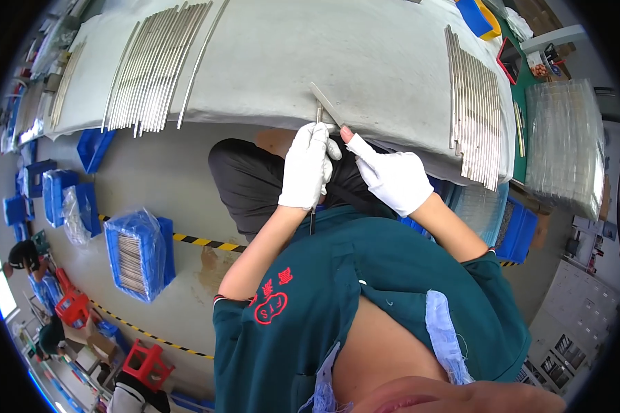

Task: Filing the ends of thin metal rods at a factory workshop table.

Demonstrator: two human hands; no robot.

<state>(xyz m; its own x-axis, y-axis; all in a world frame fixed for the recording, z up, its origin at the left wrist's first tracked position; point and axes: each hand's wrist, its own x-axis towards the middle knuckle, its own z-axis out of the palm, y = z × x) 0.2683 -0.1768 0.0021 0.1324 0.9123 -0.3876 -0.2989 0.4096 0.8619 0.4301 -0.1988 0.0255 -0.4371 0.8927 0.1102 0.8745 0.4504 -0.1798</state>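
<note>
My left hand point(306, 167), in a white glove, is closed around a thin metal rod point(319, 113) at the table's front edge. The rod's upper end sticks out above my fingers, and its lower end hangs below my wrist. My right hand point(397, 180), also gloved but with a bare thumb tip, grips a flat, narrow blade point(326, 104). The blade slants up and left, its far part close to the rod's upper end; I cannot tell whether they touch. Its handle end is hidden in my right hand.
Rows of metal rods lie on the grey cloth-covered table point(275, 62), at left point(155, 65) and right point(477, 103). Clear plastic trays point(565, 141) stack at the right. A blue crate of rods point(139, 255) stands on the floor at left; people work beyond it.
</note>
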